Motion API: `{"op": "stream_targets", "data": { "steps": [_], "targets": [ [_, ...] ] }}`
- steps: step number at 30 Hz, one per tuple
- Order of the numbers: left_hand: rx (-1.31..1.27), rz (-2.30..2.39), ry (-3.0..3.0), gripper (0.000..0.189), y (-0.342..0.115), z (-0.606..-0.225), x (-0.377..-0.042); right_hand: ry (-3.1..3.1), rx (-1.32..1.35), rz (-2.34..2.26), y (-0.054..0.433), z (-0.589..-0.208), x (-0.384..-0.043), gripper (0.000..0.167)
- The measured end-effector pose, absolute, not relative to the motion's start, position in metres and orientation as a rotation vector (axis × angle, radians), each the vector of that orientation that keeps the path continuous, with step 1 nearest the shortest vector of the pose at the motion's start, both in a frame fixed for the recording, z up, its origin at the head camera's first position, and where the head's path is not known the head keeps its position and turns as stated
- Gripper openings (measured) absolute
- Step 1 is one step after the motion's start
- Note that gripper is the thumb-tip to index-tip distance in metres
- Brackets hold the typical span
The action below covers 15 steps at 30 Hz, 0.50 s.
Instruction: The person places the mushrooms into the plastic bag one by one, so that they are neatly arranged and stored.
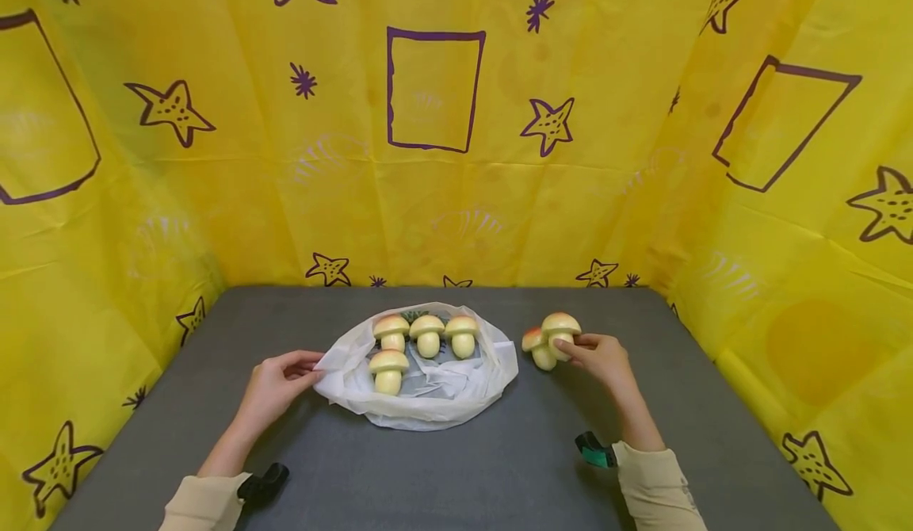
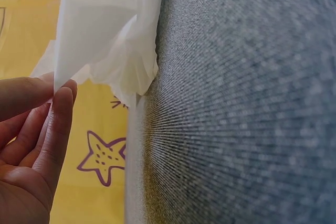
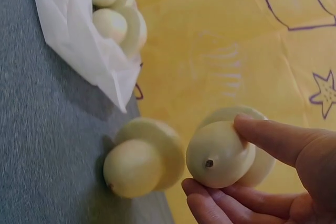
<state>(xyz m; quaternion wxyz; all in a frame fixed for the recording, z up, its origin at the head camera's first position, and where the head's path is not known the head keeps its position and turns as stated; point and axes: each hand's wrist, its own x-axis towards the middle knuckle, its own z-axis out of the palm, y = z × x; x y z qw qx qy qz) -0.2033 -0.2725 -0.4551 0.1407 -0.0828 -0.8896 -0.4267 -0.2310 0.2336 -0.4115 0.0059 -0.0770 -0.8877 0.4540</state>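
A white plastic bag (image 1: 421, 414) lies spread on the table with its mouth facing up. Several toy mushrooms (image 1: 428, 334) with pale stems and orange-tinged caps sit inside it. My left hand (image 1: 276, 384) pinches the bag's left edge between thumb and forefinger; in the left wrist view the plastic (image 2: 100, 30) stretches up from the fingertips. Right of the bag, my right hand (image 1: 605, 359) grips a mushroom (image 1: 561, 326) by its stem, thumb on one side and fingers on the other. Beside that one, another mushroom (image 3: 134, 167) rests on the table.
The dark grey table (image 1: 456, 475) is walled at the back and sides by a yellow cloth (image 1: 342, 222) with purple star and frame drawings. Black wrist straps (image 1: 264, 483) sit at both sleeve cuffs.
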Motion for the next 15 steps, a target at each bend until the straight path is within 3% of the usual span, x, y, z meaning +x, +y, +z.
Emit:
{"op": "stream_targets", "data": {
  "steps": [15],
  "targets": [
    [-0.244, -1.249, -2.554, 0.027, -0.273, -0.455, -0.202, -2.773, -0.148, 1.417, 0.205, -0.41, -0.234, 0.057]
  ]
}}
